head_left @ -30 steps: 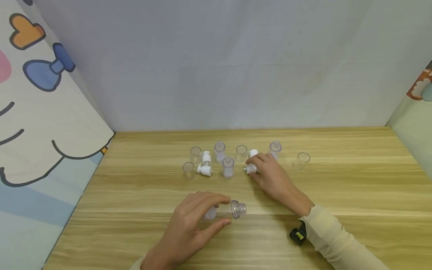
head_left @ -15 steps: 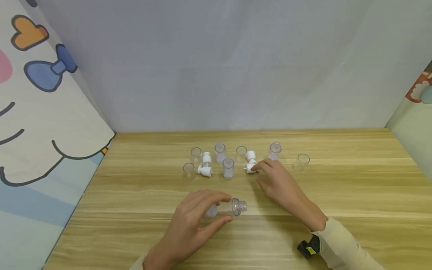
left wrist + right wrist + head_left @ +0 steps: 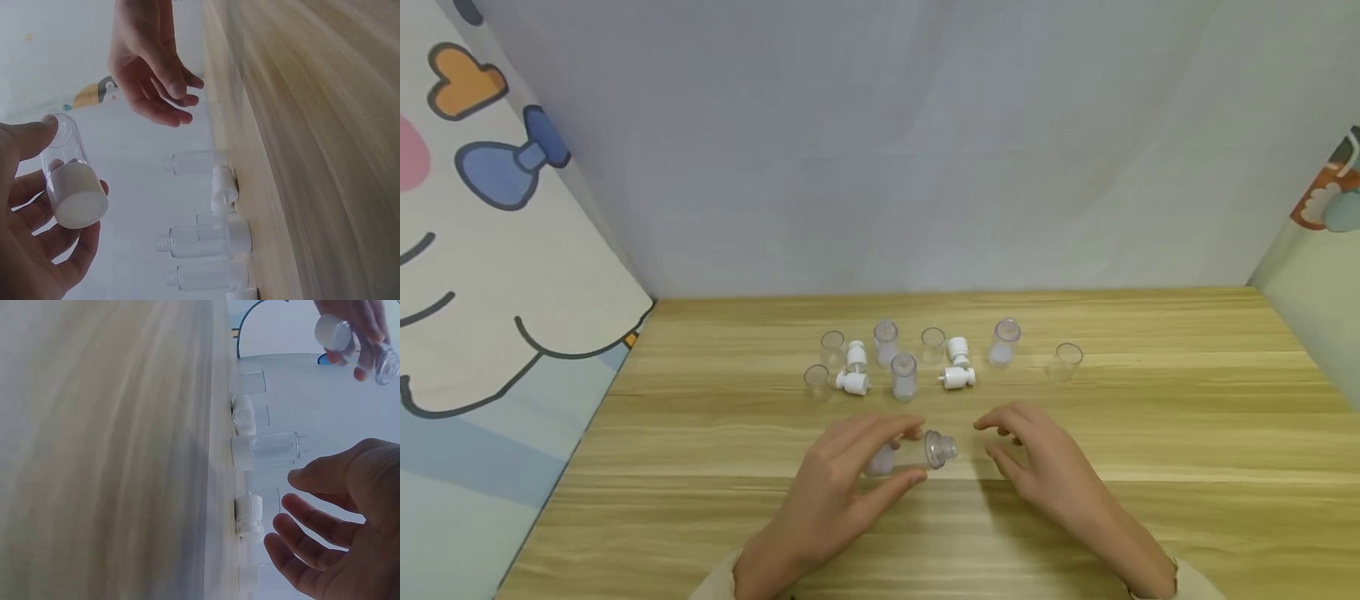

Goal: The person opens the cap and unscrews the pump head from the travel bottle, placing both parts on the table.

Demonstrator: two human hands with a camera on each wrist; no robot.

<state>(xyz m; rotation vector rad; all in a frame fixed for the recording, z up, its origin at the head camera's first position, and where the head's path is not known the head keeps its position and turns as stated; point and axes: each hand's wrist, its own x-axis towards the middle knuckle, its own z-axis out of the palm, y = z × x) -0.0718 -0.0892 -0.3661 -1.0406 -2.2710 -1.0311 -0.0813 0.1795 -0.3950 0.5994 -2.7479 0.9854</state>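
My left hand [image 3: 827, 487] grips a clear plastic bottle [image 3: 938, 450] lying sideways in the head view, its threaded neck pointing right. The bottle's white base [image 3: 81, 203] faces the camera in the left wrist view, with thumb and fingers around the clear body. To the right of the neck hovers my right hand [image 3: 1060, 475], apart from the bottle. Its fingers [image 3: 303, 534] are spread and loosely bent, and nothing is between them. Two white pump heads lie beyond it, one on its side [image 3: 957, 378] and another just behind [image 3: 958, 350].
Farther back stand three clear bottles with white bases, one left [image 3: 886, 342], one nearer [image 3: 904, 379] and one right [image 3: 1003, 342]. Several clear cups, such as the far-right cup [image 3: 1066, 361], stand among them. Two more white pump heads [image 3: 852, 383] lie at left. A pale cloth [image 3: 955, 167] hangs behind.
My right hand has let go of the white pump head on its side and drawn back toward the bottle. My left hand has shifted slightly right with the bottle.
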